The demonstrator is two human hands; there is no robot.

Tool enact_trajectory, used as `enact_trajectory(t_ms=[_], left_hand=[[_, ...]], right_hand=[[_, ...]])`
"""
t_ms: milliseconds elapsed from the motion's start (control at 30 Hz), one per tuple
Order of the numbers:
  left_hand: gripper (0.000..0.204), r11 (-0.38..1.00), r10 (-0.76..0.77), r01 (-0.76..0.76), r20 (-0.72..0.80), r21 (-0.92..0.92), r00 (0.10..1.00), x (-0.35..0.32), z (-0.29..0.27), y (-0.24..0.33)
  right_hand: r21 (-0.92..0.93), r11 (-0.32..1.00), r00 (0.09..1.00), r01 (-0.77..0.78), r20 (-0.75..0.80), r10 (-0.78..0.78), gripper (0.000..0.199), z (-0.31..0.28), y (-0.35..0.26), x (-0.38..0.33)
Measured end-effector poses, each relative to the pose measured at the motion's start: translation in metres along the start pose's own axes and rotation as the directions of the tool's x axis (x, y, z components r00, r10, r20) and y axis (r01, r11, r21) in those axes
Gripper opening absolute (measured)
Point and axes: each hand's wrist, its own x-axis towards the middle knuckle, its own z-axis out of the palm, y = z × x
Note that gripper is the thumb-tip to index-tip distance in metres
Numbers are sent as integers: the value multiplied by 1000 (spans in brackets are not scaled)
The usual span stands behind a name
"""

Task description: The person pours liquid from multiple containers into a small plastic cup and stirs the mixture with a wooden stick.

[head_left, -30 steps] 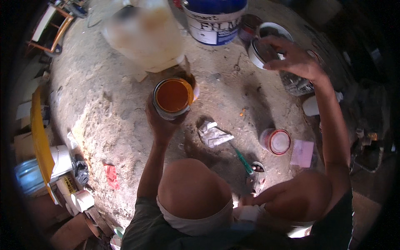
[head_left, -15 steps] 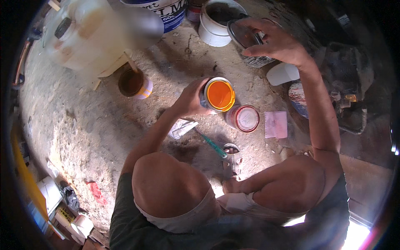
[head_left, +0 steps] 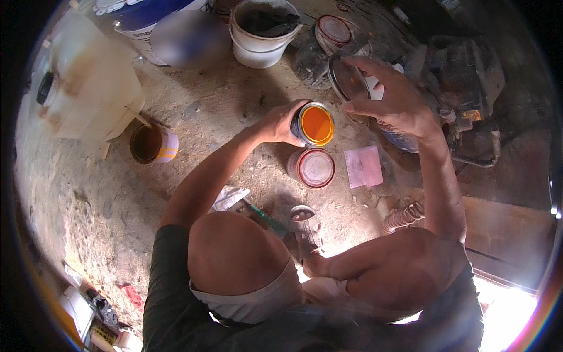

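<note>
Head view looks down on a person crouched over a dusty floor (head_left: pixel 88 199). Left hand (head_left: pixel 280 122) wraps an open tin (head_left: pixel 314 124) of orange paint, fingers clenched round its side, holding it just above the floor, probably to keep it level so nothing spills. Right hand (head_left: pixel 392 101) grips a round lid (head_left: pixel 347 79) by its edge, fingers pinched on the rim, tilted up and held off to the side of the tin, likely so the wet underside stays off the dirt.

Just below the tin stands a closed red-rimmed can (head_left: pixel 313 167), with a pink card (head_left: pixel 363 166) beside it. A brown-stained can (head_left: pixel 151 143) sits well apart to the left, near a white jerrycan (head_left: pixel 88 82). A white bucket (head_left: pixel 261 29) and a blue-and-white pail (head_left: pixel 146 23) stand at the far edge. Near the knees lie a green-handled tool (head_left: pixel 267 217) and a crumpled wrapper (head_left: pixel 230 198).
</note>
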Motion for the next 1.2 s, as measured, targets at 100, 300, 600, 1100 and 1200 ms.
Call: enact_trajectory(t_ms=[100,300,600,1100,1200], left_hand=[[101,1000,7,-6,47,-19,999,13,11,-12],[97,993,31,-14,148,-115,988,31,13,-19],[97,998,5,-3,32,-56,999,13,12,-28],[99,995,-15,18,-32,96,999,-18,20,-37],[99,990,-22,30,-61,138,998,-25,19,-39]], right_hand=[[15,981,974,-195,117,192,79,2,3,-9],[-103,949,950,-299,57,306,84,56,56,-25],[-129,964,973,-232,-23,231,71,109,69,-26],[-253,958,984,-138,75,161,80,170,74,-23],[-255,954,983,-157,53,176,80,171,66,-19]])
